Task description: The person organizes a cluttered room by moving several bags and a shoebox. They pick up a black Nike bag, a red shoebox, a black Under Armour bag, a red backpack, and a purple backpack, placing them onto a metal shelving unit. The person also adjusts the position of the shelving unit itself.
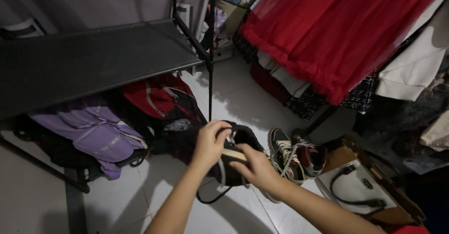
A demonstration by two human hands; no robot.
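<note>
Both of my hands hold a small black bag (243, 138) with a pale trim and a thin black strap that dangles to the white tiled floor. My left hand (211, 140) grips its upper left edge. My right hand (255, 168) grips its lower right side across the pale band. The bag hangs in the air just in front of a black metal shelf rack (93, 58). Beside the bag, to the right, lies a pair of dark green and red sneakers (292, 154) with white laces.
Under the shelf sit a purple backpack (96, 131) and a red backpack (156, 98). A tan and white handbag (369, 187) lies at the lower right. A red tulle skirt (336, 33) and other garments hang at the upper right. White floor tiles (121, 201) show below.
</note>
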